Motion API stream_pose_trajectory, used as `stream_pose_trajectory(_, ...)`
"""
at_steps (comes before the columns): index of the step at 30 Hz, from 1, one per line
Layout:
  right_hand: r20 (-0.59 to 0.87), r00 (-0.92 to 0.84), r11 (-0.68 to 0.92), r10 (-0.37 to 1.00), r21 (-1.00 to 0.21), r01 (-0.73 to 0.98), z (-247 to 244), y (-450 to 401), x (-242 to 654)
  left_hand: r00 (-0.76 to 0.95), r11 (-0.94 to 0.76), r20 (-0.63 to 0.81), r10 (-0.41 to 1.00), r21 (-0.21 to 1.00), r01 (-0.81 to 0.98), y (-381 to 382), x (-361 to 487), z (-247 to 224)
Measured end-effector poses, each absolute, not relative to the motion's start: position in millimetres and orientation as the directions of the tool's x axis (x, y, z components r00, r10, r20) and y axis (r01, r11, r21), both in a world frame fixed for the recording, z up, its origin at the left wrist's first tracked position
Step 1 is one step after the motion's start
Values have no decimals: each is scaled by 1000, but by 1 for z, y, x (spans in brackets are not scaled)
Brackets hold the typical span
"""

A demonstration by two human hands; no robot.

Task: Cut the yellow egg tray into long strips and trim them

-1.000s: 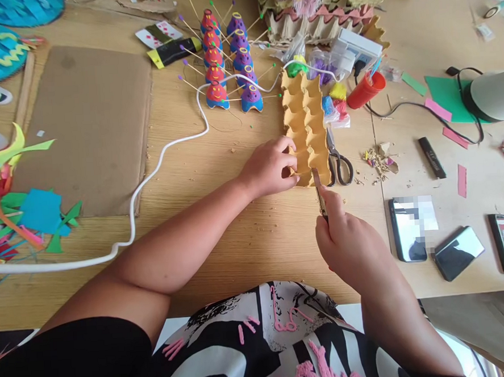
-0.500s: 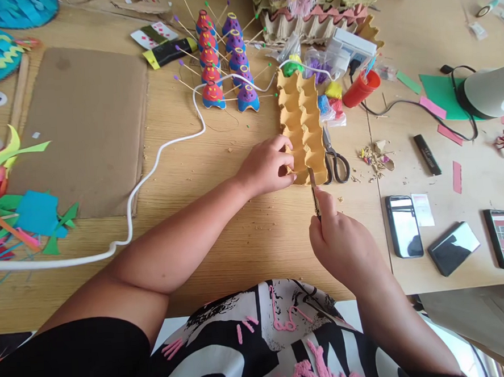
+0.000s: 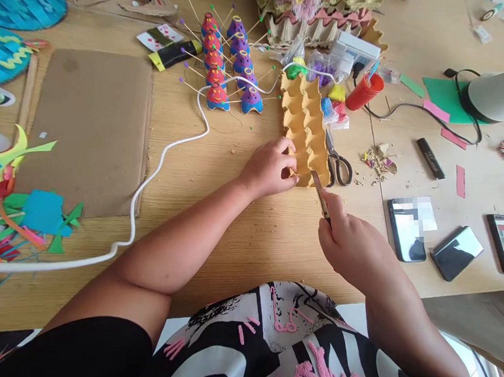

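Observation:
A yellow egg carton strip (image 3: 305,117) with two rows of cups lies lengthwise on the table in front of me. My left hand (image 3: 270,167) grips its left edge near the close end, fingers curled over the rim. In my right hand (image 3: 351,242) is a utility knife (image 3: 322,200), the index finger pressed along its top. Its blade tip touches the carton's near end, between the two rows. Black-handled scissors (image 3: 339,163) lie against the carton's right side, partly hidden by it.
Painted red and purple egg-cup figures (image 3: 217,97) with sticks stand at the back left. A white cable (image 3: 160,160) crosses the table. Brown cardboard (image 3: 90,130) lies left. A red cup (image 3: 364,90), stacked egg trays (image 3: 310,28) and phones (image 3: 408,230) are around the right and back.
My right hand and the knife have shifted slightly right and toward me, the blade now more tilted. My left hand keeps its hold on the carton. The whole view has shifted a little.

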State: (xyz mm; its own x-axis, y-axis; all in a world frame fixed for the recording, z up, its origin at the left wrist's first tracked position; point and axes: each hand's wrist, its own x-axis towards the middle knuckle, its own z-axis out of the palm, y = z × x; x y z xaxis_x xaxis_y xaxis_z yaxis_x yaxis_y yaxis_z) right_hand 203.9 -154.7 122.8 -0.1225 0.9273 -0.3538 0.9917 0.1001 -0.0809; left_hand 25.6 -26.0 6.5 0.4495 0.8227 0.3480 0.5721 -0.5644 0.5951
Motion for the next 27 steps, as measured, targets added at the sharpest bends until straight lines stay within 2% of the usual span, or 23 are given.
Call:
stream_pose_trajectory(20, -395, -132, 121, 909, -53, 991, 136, -151, 205, 449, -559, 343, 825, 603, 568, -27, 26, 8)
stream_pose_trajectory(27, -461, -126, 107, 879, -66, 992, 151, -141, 207, 454, -559, 336, 825, 605, 567, -26, 25, 6)
